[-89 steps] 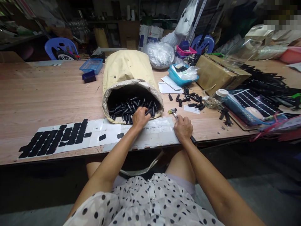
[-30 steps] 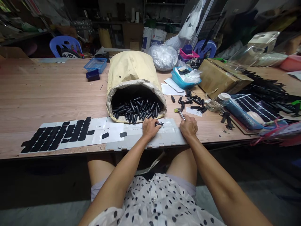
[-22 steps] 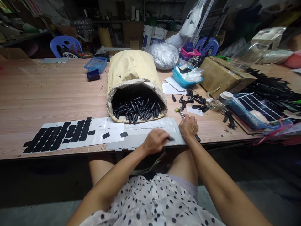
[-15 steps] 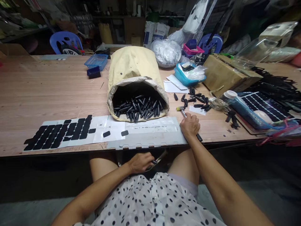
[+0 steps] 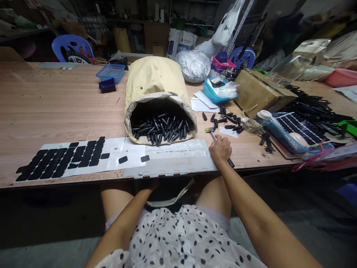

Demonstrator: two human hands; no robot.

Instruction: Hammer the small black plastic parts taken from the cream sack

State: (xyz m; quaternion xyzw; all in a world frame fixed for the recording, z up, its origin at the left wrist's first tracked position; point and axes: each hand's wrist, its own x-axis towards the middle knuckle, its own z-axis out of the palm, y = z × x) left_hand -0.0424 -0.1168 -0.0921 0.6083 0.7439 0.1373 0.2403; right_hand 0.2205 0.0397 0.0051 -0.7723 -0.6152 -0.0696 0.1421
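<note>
Yellow, stiff-fabric sack (image 5: 156, 74) lies on its side on the wood-grain table (image 5: 69, 98), mouth facing near, w/ small black tapered pieces (image 5: 161, 128) heaped inside. R hand — the right hand (image 5: 220, 148) — is closed round a small hammer w/ yellowish head and metal shaft (image 5: 213, 136), just beside the right end of a flat grey board (image 5: 173, 167). Left hand (image 5: 152, 184) is mostly hidden in shadow below the near edge; can't tell how far open or what it has. Risks: a bump to the sack could spill pcs near; a slack R grip might let the hammer slip, its black butt being close to the near edge.
</note>
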